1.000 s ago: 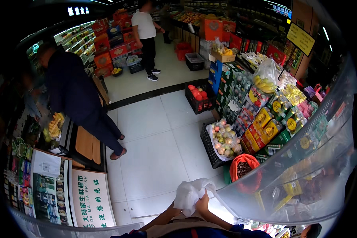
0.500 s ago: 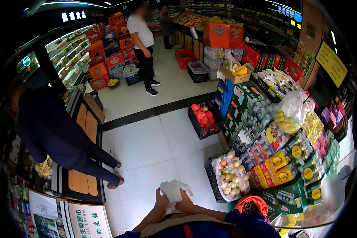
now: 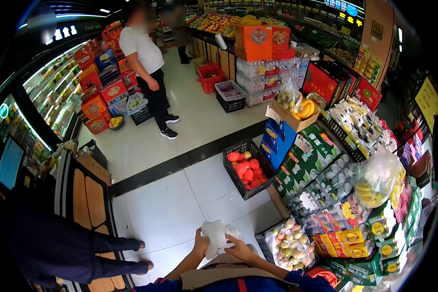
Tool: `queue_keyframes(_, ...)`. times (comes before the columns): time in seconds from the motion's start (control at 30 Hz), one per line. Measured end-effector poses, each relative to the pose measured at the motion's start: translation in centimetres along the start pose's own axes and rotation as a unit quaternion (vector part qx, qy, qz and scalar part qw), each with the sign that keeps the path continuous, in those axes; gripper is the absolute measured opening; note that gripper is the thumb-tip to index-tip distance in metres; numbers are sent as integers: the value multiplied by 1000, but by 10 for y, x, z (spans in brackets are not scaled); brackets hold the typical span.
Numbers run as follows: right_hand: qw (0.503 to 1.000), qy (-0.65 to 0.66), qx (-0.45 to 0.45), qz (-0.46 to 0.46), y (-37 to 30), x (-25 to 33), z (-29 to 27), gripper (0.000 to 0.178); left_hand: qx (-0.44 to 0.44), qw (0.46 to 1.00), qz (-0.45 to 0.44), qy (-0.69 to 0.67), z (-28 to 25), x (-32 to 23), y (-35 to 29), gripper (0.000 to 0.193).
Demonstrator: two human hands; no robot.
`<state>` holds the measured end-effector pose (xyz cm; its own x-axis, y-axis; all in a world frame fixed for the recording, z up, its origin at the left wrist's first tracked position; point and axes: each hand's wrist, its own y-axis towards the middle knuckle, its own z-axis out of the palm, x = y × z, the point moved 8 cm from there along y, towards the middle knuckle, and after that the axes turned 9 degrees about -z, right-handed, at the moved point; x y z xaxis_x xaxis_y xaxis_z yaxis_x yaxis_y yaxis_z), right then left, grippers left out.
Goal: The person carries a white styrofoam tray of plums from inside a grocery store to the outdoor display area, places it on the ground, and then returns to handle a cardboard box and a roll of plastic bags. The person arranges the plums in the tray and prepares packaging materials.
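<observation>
At the bottom centre of the view, just in front of the person's chest, 2 bare hands hold a crumpled white plastic bag (image 3: 215, 235) between them, above a pale tiled shop floor (image 3: 170, 214). The left hand (image 3: 200, 245) has its grip closed on the bag's left edge, fingers curled up along the side. The right hand (image 3: 238, 249) closes its grip on the lower right part, its fingers lying over the film from below and behind. Both touch the bag, so neither is nearer; the bag sits squarely between the 2 grips, bunched, with its longer side running upward and away from the wrists. Whether its mouth is open cannot be told.

Just to the right of the right hand, lower on the floor, a clear sack of round mixed fruit (image 3: 289, 242) sits in a dark crate. Farther ahead and to the right stands a black crate of red fruit (image 3: 245, 169). Stacked green cartons (image 3: 306, 160) rise along the right side. To the left, well apart, another person's dark trouser legs (image 3: 82, 248) reach across the floor, and a 3rd person in a white shirt (image 3: 142, 46) stands far up the aisle.
</observation>
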<state>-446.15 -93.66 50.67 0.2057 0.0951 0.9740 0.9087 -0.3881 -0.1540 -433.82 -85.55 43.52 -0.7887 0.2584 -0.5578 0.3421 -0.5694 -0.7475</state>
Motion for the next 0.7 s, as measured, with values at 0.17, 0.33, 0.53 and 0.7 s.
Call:
queue_keyframes(0.17,943,322,-34,79,62,-112,-89,28,-85,996,20,29,14,-68,106,61)
queue_keyframes(0.33,886,273,-179,329,115,-310,-163,14,-73,991,42,107,8,-99,176,37)
queue_keyframes(0.53,823,133,-349,429,173,-547,-218,9,-56,713,113,689,49,-129,253,19)
queue_keyframes(0.7,798,-32,-398,451,267,-655,-274,41,-120,895,-19,429,2,-125,327,18)
